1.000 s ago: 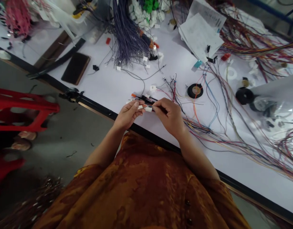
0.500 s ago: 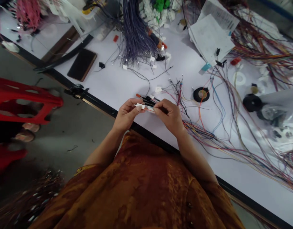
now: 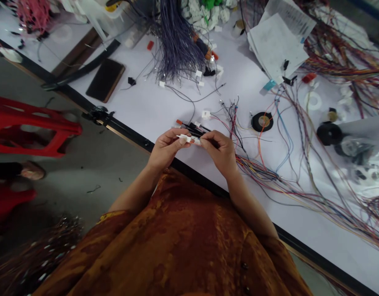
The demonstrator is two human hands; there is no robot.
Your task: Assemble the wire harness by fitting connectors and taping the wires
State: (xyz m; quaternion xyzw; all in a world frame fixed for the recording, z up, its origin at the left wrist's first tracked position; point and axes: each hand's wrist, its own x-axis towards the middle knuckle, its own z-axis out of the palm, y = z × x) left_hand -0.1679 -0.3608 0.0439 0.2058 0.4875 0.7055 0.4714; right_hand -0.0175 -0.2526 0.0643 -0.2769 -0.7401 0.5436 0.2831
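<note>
L hand [image 3: 165, 151] grips white plug [image 3: 187, 138], R hand [image 3: 220, 150] pinched beside, hold unclear; plug prob. light, stiff, best held by sides.

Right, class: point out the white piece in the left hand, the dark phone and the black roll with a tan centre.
White piece [image 3: 187, 138]: head view, on its exposed body.
Dark phone [image 3: 105, 80]: head view, middle of its upper face.
Black roll [image 3: 263, 121]: head view, on its tan centre.

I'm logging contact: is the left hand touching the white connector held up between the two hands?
Touching. The head view shows the left hand gripping the white connector, its thumb tip laid over it.
</note>
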